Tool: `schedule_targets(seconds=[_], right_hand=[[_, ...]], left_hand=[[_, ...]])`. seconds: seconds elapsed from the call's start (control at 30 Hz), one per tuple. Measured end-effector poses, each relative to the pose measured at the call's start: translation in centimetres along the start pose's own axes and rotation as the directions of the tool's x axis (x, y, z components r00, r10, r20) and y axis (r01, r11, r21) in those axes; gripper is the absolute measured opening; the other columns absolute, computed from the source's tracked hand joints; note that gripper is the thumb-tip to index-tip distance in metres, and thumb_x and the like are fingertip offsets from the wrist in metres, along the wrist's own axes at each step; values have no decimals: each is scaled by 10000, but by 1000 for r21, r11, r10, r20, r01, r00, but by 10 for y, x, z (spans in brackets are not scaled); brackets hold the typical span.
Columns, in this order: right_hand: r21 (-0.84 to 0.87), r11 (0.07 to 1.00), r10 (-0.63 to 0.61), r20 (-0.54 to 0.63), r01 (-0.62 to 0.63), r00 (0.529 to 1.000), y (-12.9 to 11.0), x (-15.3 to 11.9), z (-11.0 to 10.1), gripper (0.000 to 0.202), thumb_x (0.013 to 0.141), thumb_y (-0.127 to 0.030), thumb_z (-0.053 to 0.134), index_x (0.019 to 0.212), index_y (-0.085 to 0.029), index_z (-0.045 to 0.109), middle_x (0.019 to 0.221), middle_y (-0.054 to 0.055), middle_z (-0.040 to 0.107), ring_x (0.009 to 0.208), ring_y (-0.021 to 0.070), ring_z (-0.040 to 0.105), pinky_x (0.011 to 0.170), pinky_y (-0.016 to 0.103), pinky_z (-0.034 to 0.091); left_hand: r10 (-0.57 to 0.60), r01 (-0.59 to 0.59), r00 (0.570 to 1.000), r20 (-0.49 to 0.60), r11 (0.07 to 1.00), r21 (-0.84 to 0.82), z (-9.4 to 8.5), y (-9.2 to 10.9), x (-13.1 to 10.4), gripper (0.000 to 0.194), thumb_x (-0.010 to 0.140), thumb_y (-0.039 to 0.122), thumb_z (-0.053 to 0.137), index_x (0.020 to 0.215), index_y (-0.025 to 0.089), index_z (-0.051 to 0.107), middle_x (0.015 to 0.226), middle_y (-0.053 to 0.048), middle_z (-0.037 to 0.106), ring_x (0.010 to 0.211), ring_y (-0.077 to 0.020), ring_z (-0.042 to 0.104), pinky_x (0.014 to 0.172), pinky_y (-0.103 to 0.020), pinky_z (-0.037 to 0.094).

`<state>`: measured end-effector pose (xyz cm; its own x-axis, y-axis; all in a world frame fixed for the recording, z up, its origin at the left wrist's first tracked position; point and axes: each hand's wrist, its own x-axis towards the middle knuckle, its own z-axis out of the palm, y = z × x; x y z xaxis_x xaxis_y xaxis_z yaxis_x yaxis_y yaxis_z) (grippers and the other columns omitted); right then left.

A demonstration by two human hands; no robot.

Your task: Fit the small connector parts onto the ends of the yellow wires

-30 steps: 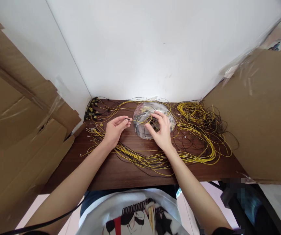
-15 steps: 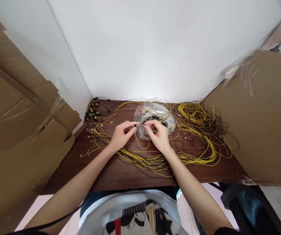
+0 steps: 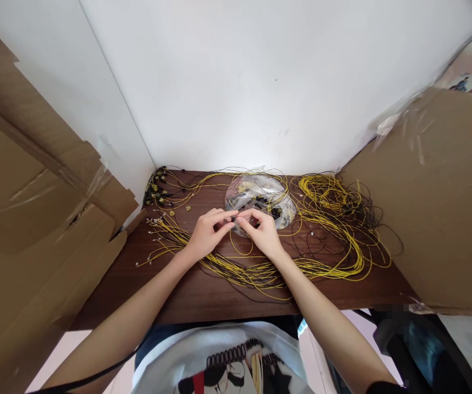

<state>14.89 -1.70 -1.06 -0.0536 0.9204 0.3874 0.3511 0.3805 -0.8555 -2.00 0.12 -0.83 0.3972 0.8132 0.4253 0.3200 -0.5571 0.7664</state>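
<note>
My left hand (image 3: 209, 234) is closed in a pinch on a small black connector (image 3: 233, 219), mostly covered by the fingertips. The fingertips of my right hand (image 3: 264, 232) meet those of the left and pinch what looks like the end of a thin yellow wire (image 3: 242, 254), which hangs in a loop below both hands. Behind the fingers lies a clear plastic bag (image 3: 260, 181) with small black and yellow parts in and on it. A long bundle of yellow and black wires (image 3: 256, 276) passes beneath my wrists.
At the back left sits a cluster of black and yellow connectors (image 3: 156, 191), with loose yellow pieces (image 3: 172, 213) nearby. Coiled yellow wire (image 3: 326, 191) lies at the back right. Cardboard panels (image 3: 437, 191) flank the brown table (image 3: 170, 306), and a white wall (image 3: 236, 82) stands behind it.
My right hand has moved left and my left hand slightly right, so the fingertips that were apart now touch. The black connector is more hidden between them.
</note>
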Motion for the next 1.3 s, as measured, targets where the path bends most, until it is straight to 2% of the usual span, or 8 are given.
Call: schedule_targets(seconds=[0.17, 0.4, 0.77, 0.93, 1.1, 1.3], right_hand=[[4, 1000, -21, 5, 21, 1000, 0, 1, -1, 130, 810, -251, 582, 851, -165, 671, 793, 21, 666, 674, 138, 564, 634, 247, 441], [-43, 999, -32, 21, 33, 999, -2, 1, -3, 142, 822, -257, 557, 807, -159, 658, 757, 18, 649, 662, 134, 551, 619, 236, 419], [-42, 997, 69, 98, -65, 993, -3, 0, -3, 188, 835, -310, 520, 746, -157, 586, 642, -18, 548, 569, 105, 462, 536, 218, 351], [-31, 996, 82, 96, -79, 992, -4, -1, -3, 188, 837, -314, 526, 741, -159, 575, 634, -22, 539, 560, 104, 452, 532, 219, 343], [-77, 997, 18, 76, -13, 997, -5, -3, -2, 186, 870, -305, 495, 759, -169, 556, 700, -3, 580, 596, 115, 485, 569, 228, 368], [-91, 996, -4, 91, 13, 996, -5, -5, 2, 161, 913, -290, 433, 807, -185, 495, 741, 5, 576, 671, 136, 530, 639, 244, 398]], left_hand=[[-82, 81, 996, -29, 996, -30, 1, -3, 0, 273, 780, 206, 605, 1047, 183, 657, 731, -12, 583, 635, -120, 497, 640, -254, 423], [-127, 126, 992, -14, 991, -36, 2, -1, 0, 224, 773, 229, 619, 979, 174, 686, 704, -8, 556, 624, -112, 495, 623, -241, 412], [-110, 111, 994, 13, 993, -43, 2, -4, -2, 236, 775, 242, 618, 984, 159, 689, 727, -24, 589, 633, -112, 516, 628, -235, 427], [-127, 128, 992, 13, 990, -60, 2, -1, -2, 245, 764, 250, 628, 979, 153, 695, 722, -26, 601, 630, -112, 521, 622, -232, 427], [-188, 190, 982, 32, 973, -134, 0, 4, 0, 248, 755, 269, 640, 949, 132, 711, 737, -46, 662, 617, -120, 547, 597, -228, 433], [-237, 256, 967, 98, 901, -350, 1, 4, 1, 245, 756, 261, 641, 939, 114, 709, 892, -79, 719, 793, -186, 658, 756, -276, 508]])
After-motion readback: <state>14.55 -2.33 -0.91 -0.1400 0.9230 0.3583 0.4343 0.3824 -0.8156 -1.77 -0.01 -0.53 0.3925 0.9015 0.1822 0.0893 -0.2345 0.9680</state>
